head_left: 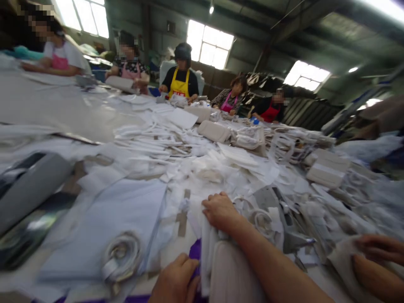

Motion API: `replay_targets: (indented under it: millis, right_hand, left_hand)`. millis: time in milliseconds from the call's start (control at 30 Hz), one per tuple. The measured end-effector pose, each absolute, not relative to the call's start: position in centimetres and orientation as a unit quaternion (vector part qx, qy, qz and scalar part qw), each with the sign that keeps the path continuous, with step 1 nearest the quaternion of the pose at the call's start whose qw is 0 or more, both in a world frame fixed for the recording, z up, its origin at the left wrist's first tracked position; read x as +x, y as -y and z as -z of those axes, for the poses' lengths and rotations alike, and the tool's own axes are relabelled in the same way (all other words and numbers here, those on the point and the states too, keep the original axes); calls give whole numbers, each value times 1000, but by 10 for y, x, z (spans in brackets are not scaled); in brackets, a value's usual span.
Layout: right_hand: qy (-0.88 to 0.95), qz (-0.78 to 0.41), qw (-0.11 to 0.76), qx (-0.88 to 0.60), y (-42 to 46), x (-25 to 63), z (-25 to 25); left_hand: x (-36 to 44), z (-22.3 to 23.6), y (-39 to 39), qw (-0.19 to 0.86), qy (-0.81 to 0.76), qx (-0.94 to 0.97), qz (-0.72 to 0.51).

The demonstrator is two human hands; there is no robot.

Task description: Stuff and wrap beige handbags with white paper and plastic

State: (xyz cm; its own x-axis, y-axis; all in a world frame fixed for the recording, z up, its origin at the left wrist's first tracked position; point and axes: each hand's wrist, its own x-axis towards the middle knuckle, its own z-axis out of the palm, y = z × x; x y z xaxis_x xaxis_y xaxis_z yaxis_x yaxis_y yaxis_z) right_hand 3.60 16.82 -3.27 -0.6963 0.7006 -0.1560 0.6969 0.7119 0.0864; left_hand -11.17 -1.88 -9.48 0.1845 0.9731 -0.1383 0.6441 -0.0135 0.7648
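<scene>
My right hand is closed over the far end of a bundle of folded white sheets, whose exact material I cannot make out. Against this bundle lies a beige padded piece with stitched lines, under my right forearm. Lower down, the curled fingers of my left hand grip a bit of purple material beside the bundle. Left of my hands, a coiled pale strip rests on a stack of light-blue sheets. The whole picture is somewhat blurred.
A co-worker's hands handle beige fabric at the right edge. Loose white strips, beige padded pieces and grey plastic parts cover the table. A large grey device stands left. Several people in aprons sit along the far side.
</scene>
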Motion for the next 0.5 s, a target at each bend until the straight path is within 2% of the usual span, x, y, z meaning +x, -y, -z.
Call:
replay_targets:
  millis: [133,267,367,500]
  right_hand:
    - [-919,-28,114,377,-169,34,33]
    - [-917,-28,132,375,-168,32,31]
    - [-913,-28,138,382,-169,30,31]
    - [-906,-29,145,398,-170,31,30]
  left_hand:
    - [-107,78,37,429,-602,627,-244]
    - [-106,76,41,448,-565,647,-249]
    - [-106,78,39,426,-531,692,-240]
    - [-98,98,36,358,-504,725,-304]
